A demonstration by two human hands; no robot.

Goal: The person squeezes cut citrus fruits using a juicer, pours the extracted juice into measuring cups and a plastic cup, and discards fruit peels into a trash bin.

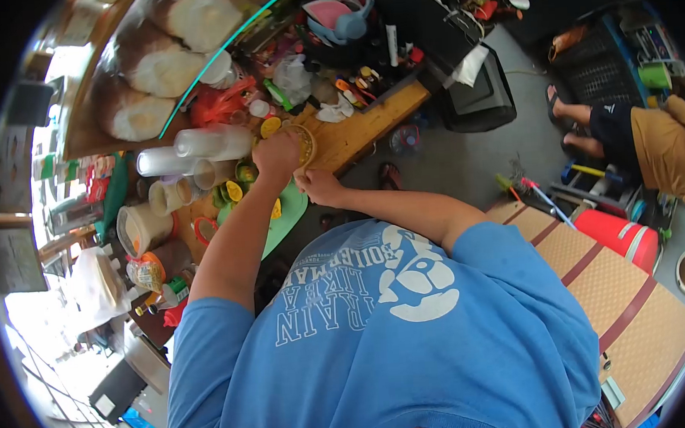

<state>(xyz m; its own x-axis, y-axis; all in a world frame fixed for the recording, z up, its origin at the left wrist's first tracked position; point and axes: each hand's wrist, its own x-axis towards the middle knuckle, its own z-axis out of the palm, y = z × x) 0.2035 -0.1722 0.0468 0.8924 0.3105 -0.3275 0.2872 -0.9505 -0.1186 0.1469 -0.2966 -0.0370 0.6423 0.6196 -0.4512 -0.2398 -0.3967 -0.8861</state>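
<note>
- Apparently, the desk (388,121) is narrow beside the right grip (323,189); if the near side is pushed harder than it is braced, whatever stands there could be slid over the edge.
- The green board (290,210), on the near side of both grips, could be knocked by a forearm, and the fruit on it sent rolling.
- The stacked clear cups (230,141), lying just to the left of the left grip (277,157), could be toppled by an elbow or wrist swung outward.
- The round bowl (310,144) is found under and beside the left grip, its near rim apparently grasped by the right grip; tilting or spilling could be caused by uneven pressure. Whether anything is clenched in the left grip cannot be told.
- The cut citrus half (234,191), left of and nearer than the left grip, could be dislodged by a brushing sleeve or forearm.
</note>
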